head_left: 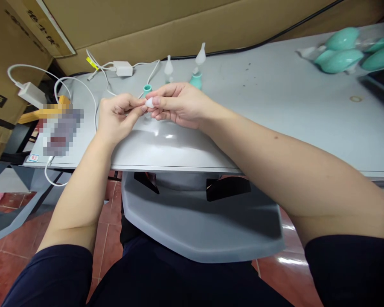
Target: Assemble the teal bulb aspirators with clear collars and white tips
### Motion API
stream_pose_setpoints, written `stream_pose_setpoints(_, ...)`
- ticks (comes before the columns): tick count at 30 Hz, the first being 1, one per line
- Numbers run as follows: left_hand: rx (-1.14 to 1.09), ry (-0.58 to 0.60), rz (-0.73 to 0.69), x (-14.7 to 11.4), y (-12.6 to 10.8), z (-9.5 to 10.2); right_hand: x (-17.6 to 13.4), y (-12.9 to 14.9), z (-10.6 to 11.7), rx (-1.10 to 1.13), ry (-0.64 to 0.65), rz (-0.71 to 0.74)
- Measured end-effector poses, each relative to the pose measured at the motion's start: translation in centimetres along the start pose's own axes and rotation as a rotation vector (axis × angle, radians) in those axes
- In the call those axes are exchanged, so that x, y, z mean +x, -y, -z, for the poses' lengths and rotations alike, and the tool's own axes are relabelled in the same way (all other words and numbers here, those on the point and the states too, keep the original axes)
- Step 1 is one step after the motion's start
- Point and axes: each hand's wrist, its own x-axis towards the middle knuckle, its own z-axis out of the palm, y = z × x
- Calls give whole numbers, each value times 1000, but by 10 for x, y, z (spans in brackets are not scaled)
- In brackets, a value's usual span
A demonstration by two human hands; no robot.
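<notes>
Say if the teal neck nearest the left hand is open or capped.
Open: the teal neck shows a bare round mouth, with no cap or tip on it.

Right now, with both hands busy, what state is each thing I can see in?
Left hand, pinching the small white piece
Right hand, pinching the same piece
Small white piece, held between both hands
Teal neck, upright, open-topped, partly hidden
Left white nozzle, upright, narrow end up
Right white nozzle, narrow end up, leaning slightly
Teal base, upright, partly hidden
Teal bulbs, lying grouped
Black cable, stretched along the back
</notes>
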Motion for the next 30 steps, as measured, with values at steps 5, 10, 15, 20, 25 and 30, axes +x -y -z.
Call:
stream_pose_setpoints(5,7,10,38,-2,-3,1,1,0,0,29,14,-16)
stream_pose_setpoints(10,42,33,96,-1,1,1,2,0,-1,22,26,7)
stream_pose_setpoints(15,-61,28,118,1,0,-1,1,0,-4,24,24,41)
stream_pose_setpoints(20,-17,14,147,1,-3,-2,-2,5,-7,-65,-38,27)
stream_pose_setpoints(25,-17,1,167,-1,0,-2,-4,11,-6,-173,-92,20)
stream_pose_setpoints(30,18,9,169,-4,1,-4,-7,15,-12,-330,-151,48)
